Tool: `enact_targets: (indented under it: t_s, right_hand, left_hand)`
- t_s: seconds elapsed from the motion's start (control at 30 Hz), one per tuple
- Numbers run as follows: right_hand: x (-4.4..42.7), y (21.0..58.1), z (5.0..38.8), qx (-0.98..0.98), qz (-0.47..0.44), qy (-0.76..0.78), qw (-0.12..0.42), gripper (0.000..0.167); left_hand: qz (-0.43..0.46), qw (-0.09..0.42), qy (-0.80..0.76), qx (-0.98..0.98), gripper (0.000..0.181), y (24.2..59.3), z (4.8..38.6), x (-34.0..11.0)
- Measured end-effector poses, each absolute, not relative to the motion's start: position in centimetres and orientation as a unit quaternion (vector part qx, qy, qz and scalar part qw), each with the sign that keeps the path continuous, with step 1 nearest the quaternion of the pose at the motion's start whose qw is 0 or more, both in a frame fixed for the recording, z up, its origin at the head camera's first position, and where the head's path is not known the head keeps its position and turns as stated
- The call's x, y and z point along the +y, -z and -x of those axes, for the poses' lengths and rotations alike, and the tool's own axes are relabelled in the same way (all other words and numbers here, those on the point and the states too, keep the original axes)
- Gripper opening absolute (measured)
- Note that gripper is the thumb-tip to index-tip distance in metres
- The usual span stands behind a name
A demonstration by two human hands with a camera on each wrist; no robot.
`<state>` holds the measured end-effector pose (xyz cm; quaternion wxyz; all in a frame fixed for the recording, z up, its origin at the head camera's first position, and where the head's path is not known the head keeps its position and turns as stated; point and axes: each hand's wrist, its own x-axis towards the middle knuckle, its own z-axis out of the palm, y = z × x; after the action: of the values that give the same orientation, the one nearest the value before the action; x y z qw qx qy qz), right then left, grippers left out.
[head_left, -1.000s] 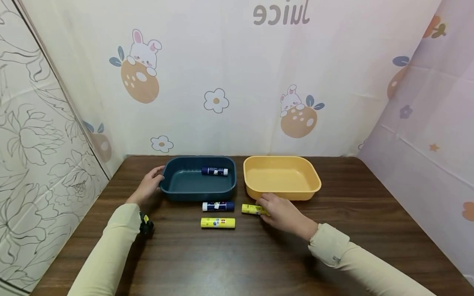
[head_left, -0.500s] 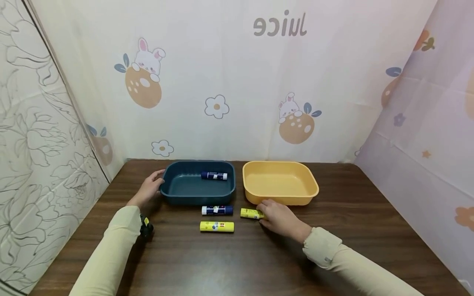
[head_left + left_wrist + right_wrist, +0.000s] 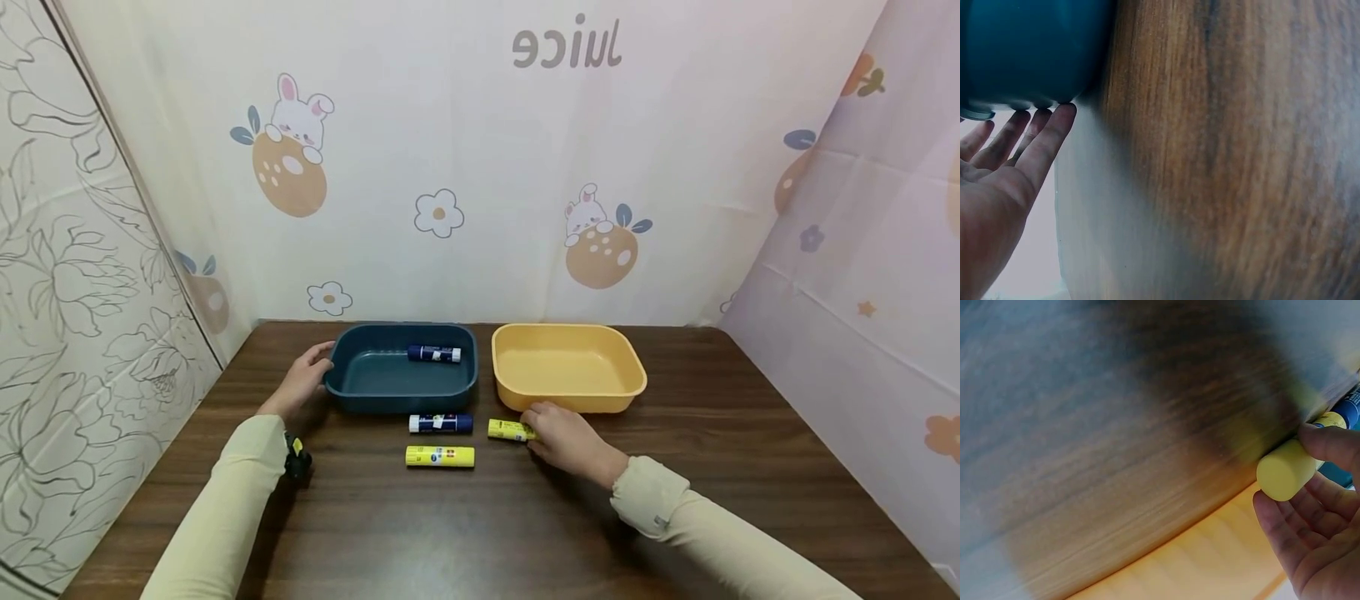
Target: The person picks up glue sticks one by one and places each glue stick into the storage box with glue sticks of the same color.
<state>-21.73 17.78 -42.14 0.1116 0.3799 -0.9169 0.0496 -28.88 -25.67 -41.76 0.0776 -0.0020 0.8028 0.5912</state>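
A dark blue tray (image 3: 401,402) stands at the back left, a navy glue stick (image 3: 433,354) inside it. My left hand (image 3: 300,379) touches the tray's left side; in the left wrist view the straight fingertips of the left hand (image 3: 1010,169) rest against the blue wall (image 3: 1035,50). In front of the yellow tray (image 3: 570,401), my right hand (image 3: 566,437) pinches the right end of a yellow glue stick (image 3: 507,430) lying on the table. The right wrist view shows thumb and fingers of the right hand (image 3: 1322,519) around its yellow end (image 3: 1285,472).
Another navy glue stick (image 3: 441,423) lies just in front of the blue tray, with a yellow glue stick (image 3: 440,457) nearer the front. A small black object (image 3: 297,460) is by the left wrist. Behind the brown table (image 3: 450,533) hangs a printed curtain (image 3: 450,125).
The head view has shifted slightly. Both hands stay where they were, the left at the blue tray and the right at the yellow glue stick.
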Motion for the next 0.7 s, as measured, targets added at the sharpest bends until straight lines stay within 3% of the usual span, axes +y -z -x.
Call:
enact_targets:
  t_s: [0.4, 0.7]
  right_hand:
    - [18.3, 41.2, 21.4, -0.911, -0.393, -0.053, 0.111, 0.022]
    - [18.9, 39.0, 21.4, -0.904, -0.400, -0.050, 0.140, 0.025]
  left_hand:
    - [0.005, 0.077, -0.588, 0.805, 0.056, 41.8, 28.9, -25.6]
    - [0.008, 0.083, -0.584, 0.808, 0.056, 41.9, 29.3, -25.8]
